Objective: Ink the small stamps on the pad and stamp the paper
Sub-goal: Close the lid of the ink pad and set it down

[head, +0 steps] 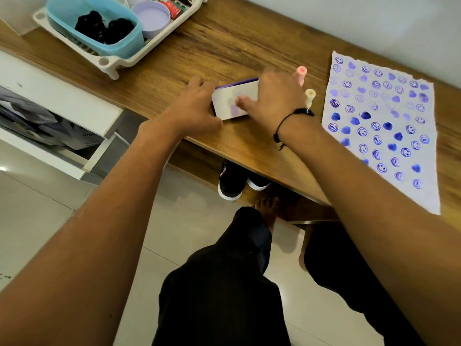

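Your left hand [199, 106] and right hand [272, 96] both grip the ink pad [235, 102], fingers curled on its ends; it sits mid-surface [224, 46] w/ lid over it, purple edge showing. Looks light, stiff, prob. smooth plastic, so hold the short sides, not the inky face. Two small stamps [300, 74] stand just right of it; thin, light, tippy, so pinch the shaft. Paper [379, 126] further right is nearly full of prints, flimsy, may slide.
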